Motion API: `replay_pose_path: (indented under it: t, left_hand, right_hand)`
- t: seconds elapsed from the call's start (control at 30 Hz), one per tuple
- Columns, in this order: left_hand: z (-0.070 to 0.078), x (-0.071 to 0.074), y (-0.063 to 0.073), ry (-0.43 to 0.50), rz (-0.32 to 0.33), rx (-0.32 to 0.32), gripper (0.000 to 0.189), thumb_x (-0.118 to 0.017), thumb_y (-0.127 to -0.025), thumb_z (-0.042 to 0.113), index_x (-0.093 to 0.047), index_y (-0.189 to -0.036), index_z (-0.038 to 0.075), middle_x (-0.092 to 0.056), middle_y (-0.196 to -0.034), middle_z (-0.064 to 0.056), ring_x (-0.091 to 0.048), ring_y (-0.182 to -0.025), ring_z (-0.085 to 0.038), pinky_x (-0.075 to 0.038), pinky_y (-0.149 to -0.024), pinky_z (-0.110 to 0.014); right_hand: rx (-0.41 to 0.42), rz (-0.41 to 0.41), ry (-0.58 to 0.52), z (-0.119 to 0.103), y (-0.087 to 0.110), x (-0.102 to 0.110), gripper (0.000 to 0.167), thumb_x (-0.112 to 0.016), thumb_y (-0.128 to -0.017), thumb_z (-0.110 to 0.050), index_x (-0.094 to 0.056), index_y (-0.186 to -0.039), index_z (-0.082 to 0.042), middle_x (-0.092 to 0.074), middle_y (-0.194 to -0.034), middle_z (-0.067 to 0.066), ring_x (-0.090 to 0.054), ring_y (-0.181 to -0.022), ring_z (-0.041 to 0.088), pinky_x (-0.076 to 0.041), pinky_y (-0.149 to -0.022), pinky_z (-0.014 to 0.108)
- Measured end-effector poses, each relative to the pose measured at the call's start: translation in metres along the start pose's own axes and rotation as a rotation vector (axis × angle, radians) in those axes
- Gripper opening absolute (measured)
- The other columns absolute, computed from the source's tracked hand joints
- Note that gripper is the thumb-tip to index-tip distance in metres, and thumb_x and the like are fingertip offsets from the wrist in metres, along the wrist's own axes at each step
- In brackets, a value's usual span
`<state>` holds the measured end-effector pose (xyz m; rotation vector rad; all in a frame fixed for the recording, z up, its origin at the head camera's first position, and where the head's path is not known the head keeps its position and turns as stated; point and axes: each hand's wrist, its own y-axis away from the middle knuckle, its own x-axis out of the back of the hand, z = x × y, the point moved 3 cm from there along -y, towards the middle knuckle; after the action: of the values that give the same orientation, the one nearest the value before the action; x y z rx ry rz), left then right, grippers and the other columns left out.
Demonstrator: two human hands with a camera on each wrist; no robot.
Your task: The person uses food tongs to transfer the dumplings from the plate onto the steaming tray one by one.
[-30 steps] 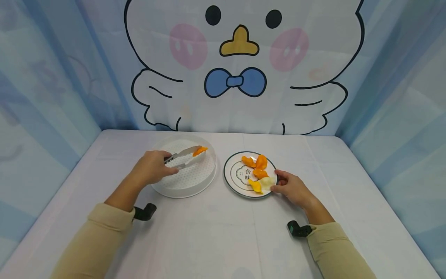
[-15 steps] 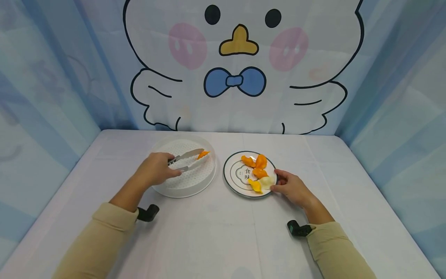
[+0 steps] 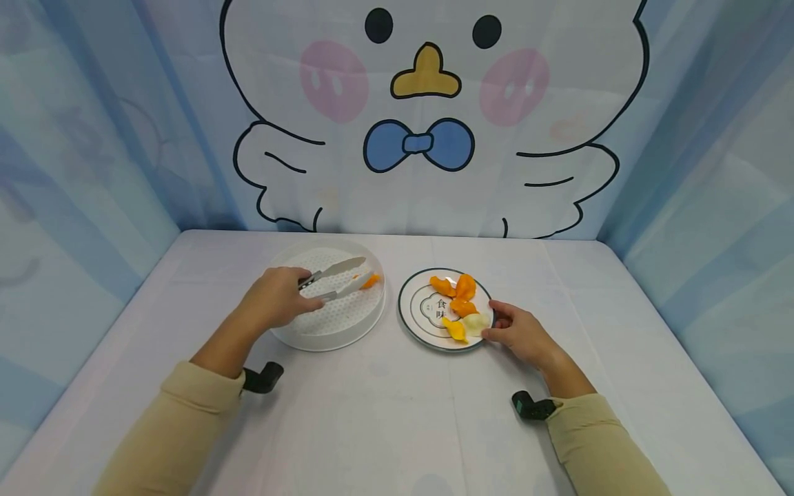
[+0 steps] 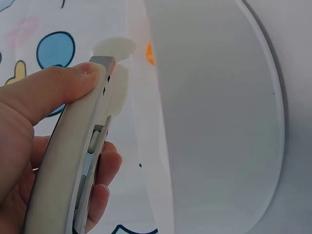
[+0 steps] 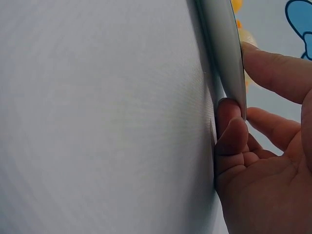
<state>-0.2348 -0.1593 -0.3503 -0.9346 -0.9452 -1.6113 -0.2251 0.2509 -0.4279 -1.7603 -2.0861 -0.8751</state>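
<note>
My left hand [image 3: 278, 296] grips metal tongs [image 3: 342, 266] by the handle, over a round white tray [image 3: 327, 342] with a dimpled floor and raised wall. The tongs' pale arms stand apart. An orange food-like piece [image 3: 371, 281] lies by the tray's right wall, partly behind the lower arm. In the left wrist view its edge shows over the tray wall [image 4: 219, 122]. My right hand [image 3: 520, 335] pinches the right rim of a dark-edged white plate [image 3: 412, 322]. Several orange pieces [image 3: 465, 286], a yellow piece [image 3: 455, 331] and a pale piece [image 3: 476, 324] lie on the plate.
Tray and plate stand side by side on a white-covered table [image 3: 372, 427], with a narrow gap between them. A printed cartoon curtain [image 3: 422, 200] hangs behind the table, and blue curtains [image 3: 713, 172] flank both sides.
The orange piece at the tongs' tips has shifted right and down to the tray's right wall. The left hand and tongs moved slightly right. The right hand and plate held still.
</note>
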Motion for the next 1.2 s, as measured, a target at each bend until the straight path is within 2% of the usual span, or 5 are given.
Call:
replay_pose_path:
  t: [0.17,0.47,0.67,0.9,1.2]
  left_hand:
    - [0.007,0.002,0.003,-0.022,0.009,-0.032,0.069,-0.076,-0.089,0.034,-0.053,-0.140,-0.006,-0.059,-0.134,-0.023,-0.057,-0.114,-0.034,-0.046,-0.095,-0.051]
    - [0.025,-0.001,0.010,-0.019,0.000,-0.073,0.069,-0.077,-0.088,0.034,-0.053,-0.140,-0.004,-0.061,-0.130,-0.020,-0.058,-0.103,-0.029,-0.049,-0.088,-0.048]
    - [0.039,-0.010,0.015,-0.014,0.000,-0.109,0.068,-0.079,-0.086,0.035,-0.057,-0.139,-0.002,-0.065,-0.125,-0.016,-0.059,-0.101,-0.026,-0.049,-0.088,-0.046]
    - [0.056,-0.024,0.015,-0.018,-0.015,-0.144,0.065,-0.081,-0.083,0.035,-0.061,-0.136,0.002,-0.068,-0.119,-0.011,-0.056,-0.089,-0.022,-0.050,-0.082,-0.040]
    - [0.073,-0.040,0.012,0.003,-0.056,-0.135,0.066,-0.083,-0.082,0.035,-0.062,-0.136,0.004,-0.068,-0.114,-0.007,-0.055,-0.085,-0.020,-0.050,-0.075,-0.033]
  right_hand:
    - [0.004,-0.002,0.008,0.001,0.000,0.000,0.076,-0.074,-0.090,-0.017,-0.035,-0.153,0.000,-0.052,-0.109,0.012,-0.046,-0.099,0.025,-0.041,-0.075,0.030]
    - [0.015,0.001,0.007,0.002,-0.001,0.001,0.076,-0.073,-0.090,-0.016,-0.035,-0.153,0.001,-0.051,-0.107,0.011,-0.046,-0.099,0.025,-0.041,-0.074,0.028]
    - [0.024,-0.007,-0.011,0.003,-0.002,0.001,0.075,-0.073,-0.090,-0.015,-0.035,-0.153,0.002,-0.051,-0.105,0.012,-0.046,-0.097,0.025,-0.041,-0.073,0.028]
    - [0.033,-0.017,-0.041,0.003,-0.001,0.001,0.076,-0.072,-0.090,-0.014,-0.034,-0.153,0.002,-0.050,-0.117,0.015,-0.045,-0.102,0.026,-0.043,-0.078,0.027]
    - [0.038,-0.030,-0.048,0.004,0.000,0.003,0.077,-0.072,-0.089,-0.013,-0.032,-0.153,0.002,-0.048,-0.123,0.018,-0.045,-0.104,0.028,-0.044,-0.080,0.027]
